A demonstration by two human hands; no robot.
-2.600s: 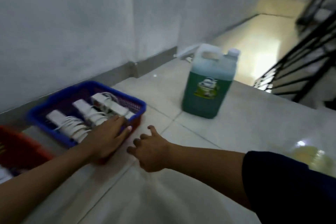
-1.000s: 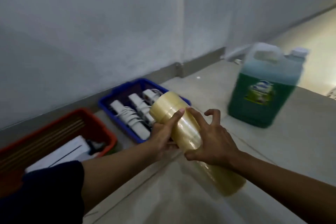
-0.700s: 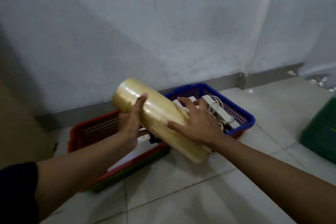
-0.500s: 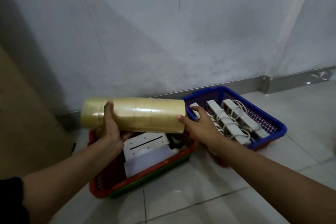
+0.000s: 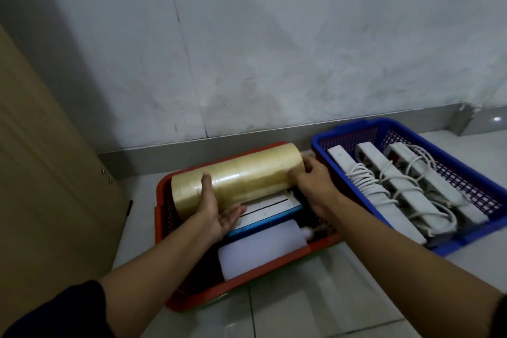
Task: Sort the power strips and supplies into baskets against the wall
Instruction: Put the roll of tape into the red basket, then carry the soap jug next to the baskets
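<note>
A long stack of clear yellowish tape rolls (image 5: pixel 247 173) lies sideways over the back of the red basket (image 5: pixel 247 285). My left hand (image 5: pixel 214 208) cups its left part from below, thumb on top. My right hand (image 5: pixel 310 181) grips its right end. Inside the red basket lie a white box with a blue edge (image 5: pixel 269 211) and a white bottle (image 5: pixel 260 252). The blue basket (image 5: pixel 466 170) to the right holds three white power strips (image 5: pixel 397 186) with coiled cords. Both baskets sit against the wall.
A tan wooden door (image 5: pixel 41 186) stands close on the left of the red basket. The grey-white wall (image 5: pixel 274 49) with a metal skirting runs behind both baskets. Pale floor tiles (image 5: pixel 315 304) lie in front.
The tape stack has come down from above the red basket's far rim into the basket's back part. Both hands went down with it. The view has tilted lower and closer.
</note>
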